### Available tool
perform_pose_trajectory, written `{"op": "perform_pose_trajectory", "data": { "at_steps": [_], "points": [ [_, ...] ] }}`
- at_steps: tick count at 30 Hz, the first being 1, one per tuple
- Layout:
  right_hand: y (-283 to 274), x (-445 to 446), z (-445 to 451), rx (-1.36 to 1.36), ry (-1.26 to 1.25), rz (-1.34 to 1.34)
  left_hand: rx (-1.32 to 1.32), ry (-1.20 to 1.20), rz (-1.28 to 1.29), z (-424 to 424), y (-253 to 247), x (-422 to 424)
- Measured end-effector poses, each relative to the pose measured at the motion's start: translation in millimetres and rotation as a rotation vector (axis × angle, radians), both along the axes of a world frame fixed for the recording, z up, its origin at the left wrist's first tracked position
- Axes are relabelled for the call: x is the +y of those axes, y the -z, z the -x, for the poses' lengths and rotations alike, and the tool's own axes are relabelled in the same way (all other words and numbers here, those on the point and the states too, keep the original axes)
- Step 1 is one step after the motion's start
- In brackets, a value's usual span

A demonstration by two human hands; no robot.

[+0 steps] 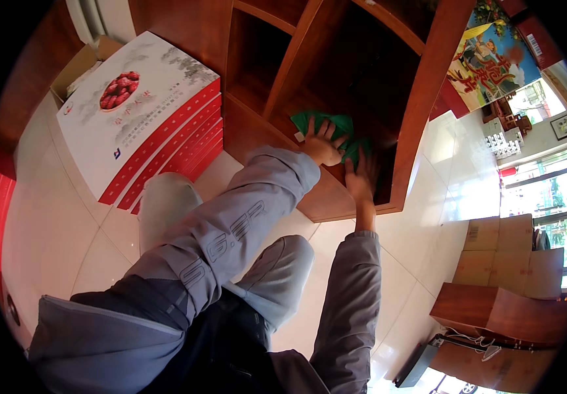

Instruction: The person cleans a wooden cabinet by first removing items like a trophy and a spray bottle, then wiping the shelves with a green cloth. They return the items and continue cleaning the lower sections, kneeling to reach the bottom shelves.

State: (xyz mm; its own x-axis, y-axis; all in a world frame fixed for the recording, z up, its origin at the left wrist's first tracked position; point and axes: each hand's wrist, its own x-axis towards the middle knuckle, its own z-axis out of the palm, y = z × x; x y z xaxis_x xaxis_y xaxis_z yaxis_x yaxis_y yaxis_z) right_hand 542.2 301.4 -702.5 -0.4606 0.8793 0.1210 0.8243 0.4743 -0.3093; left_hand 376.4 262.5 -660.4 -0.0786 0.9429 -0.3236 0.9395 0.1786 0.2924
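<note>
A crumpled green piece of thin material (343, 122), cloth or plastic, lies on the floor of a low compartment in a reddish-brown wooden cabinet (308, 194). My left hand (321, 147) presses on it from above with the fingers spread. A small white tab (299, 137) shows at its left edge. Just to the right, my right hand (360, 178) reaches over the front edge and lies flat, its fingertips against the green material near the cabinet's right side panel. Whatever is under the palms is hidden, and the back of the compartment is dark.
White-and-red printed boxes (140, 113) are stacked left of the cabinet, by my knee. A colourful printed carton (492, 64) stands beyond the cabinet's right side. Brown cardboard boxes (497, 246) sit on wooden furniture (465, 305) at the right, with loose white cables (475, 340) below.
</note>
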Motion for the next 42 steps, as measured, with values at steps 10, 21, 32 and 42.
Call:
{"op": "perform_pose_trajectory", "data": {
  "at_steps": [10,21,32,42],
  "points": [
    [2,1,0,0.004,-0.036,0.102,-0.012,-0.083,-0.284,-9,27,-36],
    [-1,-31,-7,0.036,-0.121,-0.089,0.085,-0.146,-0.509,-21,38,-40],
    [1,32,26,-0.052,-0.088,0.036,0.113,-0.237,-0.356,-13,32,23],
    [8,47,44,0.056,-0.008,-0.056,0.126,-0.17,-0.381,13,27,25]
  ]
}}
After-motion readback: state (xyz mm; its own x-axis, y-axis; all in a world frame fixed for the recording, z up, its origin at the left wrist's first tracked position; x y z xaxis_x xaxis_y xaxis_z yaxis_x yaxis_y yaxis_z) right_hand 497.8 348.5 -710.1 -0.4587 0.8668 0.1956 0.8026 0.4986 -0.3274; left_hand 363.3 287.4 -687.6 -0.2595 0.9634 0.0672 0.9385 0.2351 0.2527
